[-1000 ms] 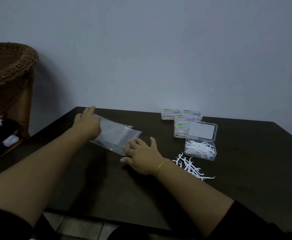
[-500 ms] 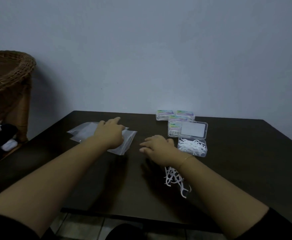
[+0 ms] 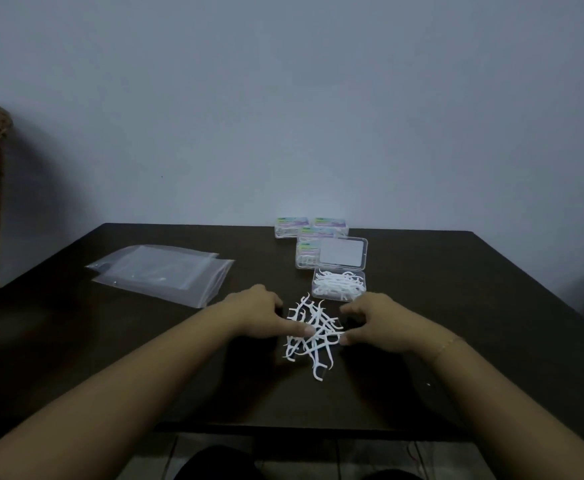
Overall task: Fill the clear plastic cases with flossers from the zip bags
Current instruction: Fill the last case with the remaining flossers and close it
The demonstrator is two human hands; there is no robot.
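Two hands, the left hand (image 3: 255, 315) and right hand (image 3: 380, 322), fingers loosely curled, bracket the loose flossers (image 3: 313, 336) on the table (image 3: 456, 306) just before the open case (image 3: 339, 285); best gather them together, then lift
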